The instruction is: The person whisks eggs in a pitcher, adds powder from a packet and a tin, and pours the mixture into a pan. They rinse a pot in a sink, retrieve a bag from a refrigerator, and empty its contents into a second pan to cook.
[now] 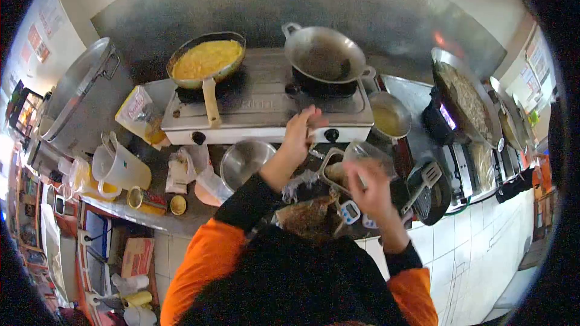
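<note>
My left hand [297, 139] is raised over the front edge of the gas stove [260, 108], near its right knob, fingers stretched out with nothing in them. My right hand [373, 188] is lower, over the counter, its fingers smeared by motion. It overlaps a clear plastic lid or tub [376, 156] beside a small container [333, 166]; I cannot tell whether it grips that plastic. On the left burner sits a frying pan [209, 83] with a yellow egg-like layer. A metal wok [326, 54] with a dark, oily bottom stands on the right burner.
A steel bowl [244, 160] sits before the stove, and a pot of yellowish liquid [389, 115] at its right. A digital timer [349, 211] lies near the front edge. A slotted spatula [426, 181] rests at right. A large pot [84, 96] and a plastic jug [124, 166] stand left.
</note>
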`<control>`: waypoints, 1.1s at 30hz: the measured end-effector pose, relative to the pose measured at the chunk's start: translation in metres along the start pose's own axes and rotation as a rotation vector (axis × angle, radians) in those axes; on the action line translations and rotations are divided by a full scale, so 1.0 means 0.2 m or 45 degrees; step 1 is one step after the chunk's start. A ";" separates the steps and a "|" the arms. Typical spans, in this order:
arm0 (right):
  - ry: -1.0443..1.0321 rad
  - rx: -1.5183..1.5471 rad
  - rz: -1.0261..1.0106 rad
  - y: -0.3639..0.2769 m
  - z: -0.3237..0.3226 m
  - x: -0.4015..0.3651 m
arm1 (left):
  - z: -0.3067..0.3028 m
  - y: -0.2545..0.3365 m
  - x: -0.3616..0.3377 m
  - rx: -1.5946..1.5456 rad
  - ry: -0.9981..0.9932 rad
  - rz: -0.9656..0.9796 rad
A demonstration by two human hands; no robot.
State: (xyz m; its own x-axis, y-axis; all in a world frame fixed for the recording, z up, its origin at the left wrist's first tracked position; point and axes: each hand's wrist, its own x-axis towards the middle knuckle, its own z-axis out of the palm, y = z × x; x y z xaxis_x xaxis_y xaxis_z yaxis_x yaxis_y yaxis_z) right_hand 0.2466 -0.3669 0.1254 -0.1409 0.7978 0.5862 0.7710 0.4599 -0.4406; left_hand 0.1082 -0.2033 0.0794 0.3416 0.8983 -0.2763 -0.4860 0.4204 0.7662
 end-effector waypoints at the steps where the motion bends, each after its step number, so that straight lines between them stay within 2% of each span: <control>1: 0.104 -0.025 -0.024 -0.01 -0.01 0.10 | -0.04 0.01 -0.18 0.108 -0.063 -0.026; 3: 0.054 -0.107 -0.003 0.01 0.00 0.27 | -0.15 0.07 -0.53 0.299 -0.118 -0.009; 5: -0.054 -0.137 0.080 0.09 0.08 0.43 | -0.33 0.05 -0.74 0.425 -0.046 0.047; 6: 0.011 -0.245 -0.004 0.14 0.11 0.53 | -0.40 0.06 -0.85 0.490 0.080 0.129; 7: 0.079 -0.355 -0.095 0.19 0.15 0.62 | -0.51 0.03 -0.91 0.482 0.090 0.265; 8: 0.096 -0.501 -0.165 0.26 0.20 0.71 | -0.60 0.04 -0.99 0.676 0.141 0.419; 9: 0.110 -0.643 -0.238 0.33 0.26 0.77 | -0.66 0.05 -1.07 0.706 0.296 0.390; 10: 0.085 -0.739 -0.266 0.43 0.33 0.80 | -0.79 -0.01 -1.11 0.746 0.344 0.478; 12: 0.040 -0.927 -0.334 0.60 0.44 0.83 | -0.94 -0.05 -1.22 1.252 0.601 0.654; 15: -0.410 -1.113 -0.111 0.64 0.44 0.91 | -1.08 -0.14 -1.36 1.399 0.797 0.597; 18: -0.503 -1.269 -0.060 0.61 0.40 0.94 | -1.25 -0.27 -1.40 1.635 0.941 0.628; 21: -0.615 -1.292 0.124 0.57 0.35 0.94 | -1.33 -0.33 -1.36 1.675 0.967 0.744; 24: -0.244 -1.114 0.000 0.44 0.34 0.83 | -1.39 -0.33 -1.29 1.678 1.048 0.835; 26: -0.153 -0.850 -0.130 0.24 0.31 0.72 | -1.37 -0.27 -1.27 1.749 1.087 0.814; 29: -0.065 -0.622 -0.089 -0.02 0.18 0.52 | -1.41 -0.29 -1.21 1.918 1.106 0.827; 32: -0.016 -0.537 0.263 -0.06 -0.02 0.31 | -1.44 -0.27 -1.17 2.022 1.102 0.864; 33: 0.050 -0.673 0.226 -0.05 -0.06 0.24 | -1.39 -0.24 -1.18 2.008 1.116 0.860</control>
State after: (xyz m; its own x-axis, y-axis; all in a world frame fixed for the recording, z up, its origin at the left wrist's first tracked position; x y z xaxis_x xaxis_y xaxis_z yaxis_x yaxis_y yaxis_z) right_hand 0.2398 -0.3385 0.1666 0.0352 0.8254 0.5634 0.9887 0.0534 -0.1401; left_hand -0.1721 -0.4001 -0.0528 -0.2457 0.8532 0.4602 0.8832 0.0014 0.4690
